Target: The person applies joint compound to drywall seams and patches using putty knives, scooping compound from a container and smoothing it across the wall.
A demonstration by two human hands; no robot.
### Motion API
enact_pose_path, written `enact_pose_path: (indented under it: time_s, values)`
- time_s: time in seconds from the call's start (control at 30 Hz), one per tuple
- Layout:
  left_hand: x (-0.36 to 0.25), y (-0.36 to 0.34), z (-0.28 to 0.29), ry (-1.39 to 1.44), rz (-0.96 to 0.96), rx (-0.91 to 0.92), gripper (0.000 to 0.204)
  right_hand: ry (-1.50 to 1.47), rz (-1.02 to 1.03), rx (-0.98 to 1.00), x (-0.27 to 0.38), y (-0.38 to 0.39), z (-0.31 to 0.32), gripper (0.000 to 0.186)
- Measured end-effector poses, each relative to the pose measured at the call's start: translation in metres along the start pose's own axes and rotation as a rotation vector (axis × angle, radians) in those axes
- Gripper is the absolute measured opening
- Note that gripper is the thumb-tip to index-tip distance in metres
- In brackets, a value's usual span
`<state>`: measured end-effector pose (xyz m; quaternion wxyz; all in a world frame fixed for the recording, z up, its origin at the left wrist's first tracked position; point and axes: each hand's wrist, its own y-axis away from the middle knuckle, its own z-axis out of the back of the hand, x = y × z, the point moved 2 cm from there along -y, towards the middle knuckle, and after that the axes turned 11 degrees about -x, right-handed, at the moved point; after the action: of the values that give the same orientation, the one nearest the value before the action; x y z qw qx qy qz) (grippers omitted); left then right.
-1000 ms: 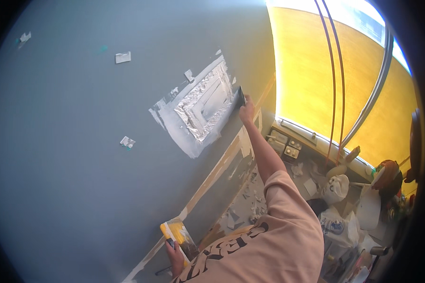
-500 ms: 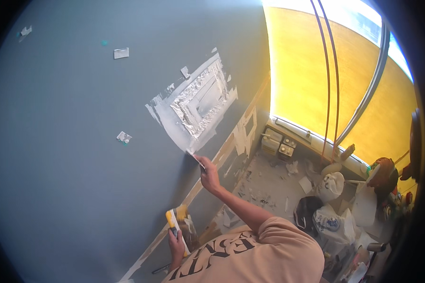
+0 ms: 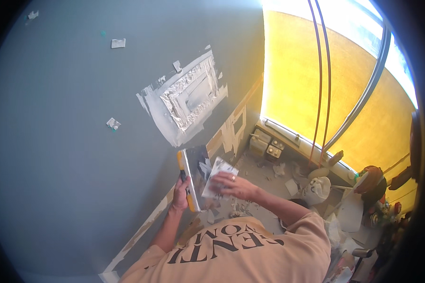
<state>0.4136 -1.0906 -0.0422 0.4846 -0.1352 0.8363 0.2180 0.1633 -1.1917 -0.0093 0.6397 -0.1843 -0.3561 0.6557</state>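
My left hand (image 3: 180,192) is closed around a wide putty knife (image 3: 189,184) with a yellow and black handle. White putty (image 3: 204,168) sits on its broad blade. Close beside that blade, my right hand (image 3: 238,186) grips a flat, pale rectangular scraper (image 3: 223,166) smeared with white; motion blurs its lower part and my fingertips. Ahead on the grey-blue wall (image 3: 80,155) is a rectangular patch of white putty (image 3: 177,134), smooth around its outer band. Inside it lies a rough raised frame (image 3: 172,106) around a recessed panel.
Small white patches (image 3: 118,43) dot the wall. Along the wall's lower part runs a tan strip (image 3: 141,259). Debris (image 3: 278,170) litters the corner floor, near plastic containers (image 3: 259,141) and several bags (image 3: 316,190). Red cords (image 3: 319,85) hang before a yellow panel (image 3: 293,61).
My right hand has left the lower edge of the putty patch and come down to the right, beside the putty knife. My left hand has raised that knife, its blade now more upright.
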Motion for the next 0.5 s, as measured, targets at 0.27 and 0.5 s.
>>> enact_pose_path:
  time_s: [0.27, 0.5]
  values:
    - [-0.067, -0.004, -0.047, -0.258, -0.503, -0.132, 0.038, -0.586, -1.024, -0.889, -0.026, 0.054, 0.027, 0.060]
    - [-0.055, 0.027, -0.112, -0.966, -0.593, -0.192, 0.037, -1.661, -1.446, -0.898, -0.009, 0.021, -0.032, 0.041]
